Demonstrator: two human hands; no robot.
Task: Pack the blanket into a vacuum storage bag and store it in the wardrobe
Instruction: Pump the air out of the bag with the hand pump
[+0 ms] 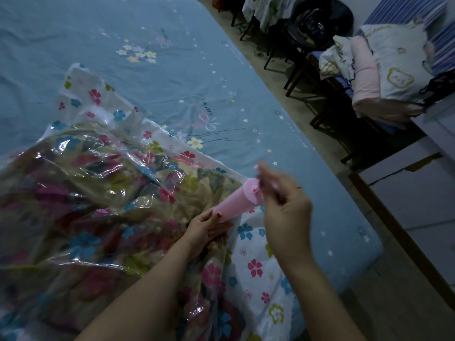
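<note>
Head view, only 1 camera: blanket [103,198] already inside the clear flower-print bag [256,269], bag lying on the bed [172,70], so packing looks done and the step in hand is air removal. Pink pump [236,201] stands tilted on the bag near its right side. Left hand [209,228] is wrapped around the pump's lower barrel, closed on it and pressing it to the bag. Right hand [283,200] is pinched shut on the plunger handle at the pump's top; handle mostly covered by fingers and motion-blurred. Bag looks puffy with loose wrinkles, so I judge little air is out yet. Next move likely calls for steady plunger strokes while the left hand keeps the pump base seated square on the valve. Hidden or unclear: valve itself is under the pump and left hand, cannot see it; bag's zip seal not made out, so cannot tell if closed; bag's left and bottom edges cut off by frame. No wardrobe in view. Chair [369,77] with stacked bedding sits well apart at right.
</note>
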